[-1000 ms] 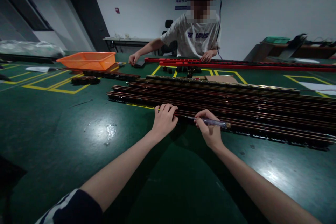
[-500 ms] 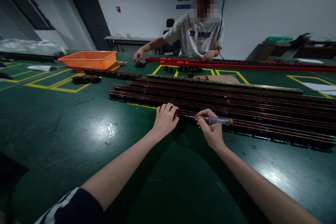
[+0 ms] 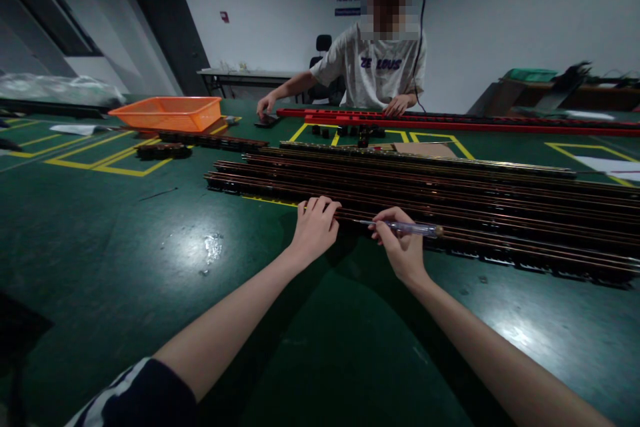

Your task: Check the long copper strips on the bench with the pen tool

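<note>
Long dark strips with copper-coloured rails (image 3: pixel 450 203) lie side by side across the green table. My left hand (image 3: pixel 316 225) rests on the nearest strip toward its left part, its fingers curled over the edge and pressed on it. To the right, my right hand (image 3: pixel 400 243) pinches a screwdriver (image 3: pixel 417 229) with a clear handle. Its thin shaft points left, and the tip is at the nearest strip, close to my left fingers. Whether the tip touches the strip is too small to tell.
An orange basket (image 3: pixel 170 113) stands at the back left, near short dark strips (image 3: pixel 215 140). Across the table a person (image 3: pixel 383 67) stands behind a long red rail (image 3: pixel 450 123), one hand on a dark flat object (image 3: pixel 267 121). A thin dark stick (image 3: pixel 159 194) lies at left.
Both my hands and the screwdriver have hardly moved. Across the table, the person's hand on the dark flat object has shifted slightly.
</note>
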Tool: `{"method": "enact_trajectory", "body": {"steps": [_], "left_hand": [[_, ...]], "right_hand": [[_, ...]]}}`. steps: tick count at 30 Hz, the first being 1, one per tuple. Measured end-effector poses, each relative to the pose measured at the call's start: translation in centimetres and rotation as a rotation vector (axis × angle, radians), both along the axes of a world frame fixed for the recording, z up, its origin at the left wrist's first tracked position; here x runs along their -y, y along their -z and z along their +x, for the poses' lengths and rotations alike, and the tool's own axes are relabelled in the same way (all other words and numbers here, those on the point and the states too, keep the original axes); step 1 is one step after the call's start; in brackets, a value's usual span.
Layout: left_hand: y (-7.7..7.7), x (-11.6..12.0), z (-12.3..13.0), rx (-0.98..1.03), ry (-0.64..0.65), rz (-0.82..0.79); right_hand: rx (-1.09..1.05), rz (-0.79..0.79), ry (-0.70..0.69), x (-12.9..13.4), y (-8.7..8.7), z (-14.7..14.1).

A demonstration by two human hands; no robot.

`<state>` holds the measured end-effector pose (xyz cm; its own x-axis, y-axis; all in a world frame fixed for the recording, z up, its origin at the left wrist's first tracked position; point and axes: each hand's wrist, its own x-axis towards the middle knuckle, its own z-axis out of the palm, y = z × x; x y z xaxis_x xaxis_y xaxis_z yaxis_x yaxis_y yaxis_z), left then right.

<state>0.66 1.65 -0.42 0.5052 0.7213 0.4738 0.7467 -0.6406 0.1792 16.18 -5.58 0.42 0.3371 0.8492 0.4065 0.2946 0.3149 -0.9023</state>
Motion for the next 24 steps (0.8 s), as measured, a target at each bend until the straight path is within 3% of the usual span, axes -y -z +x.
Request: {"method": "enact_trajectory", "body": {"steps": [18,24], "left_hand": [[-0.06,-0.12,-0.08,-0.017,0.051,0.029],[0.13,-0.22,-0.01,-0.022,0.049,0.060]], "right_hand": [[0.029,0.006,-0.003,0.06,-0.16,-0.02],[0.093,0.037,0.055,0.16,-0.05,-0.05]]}}
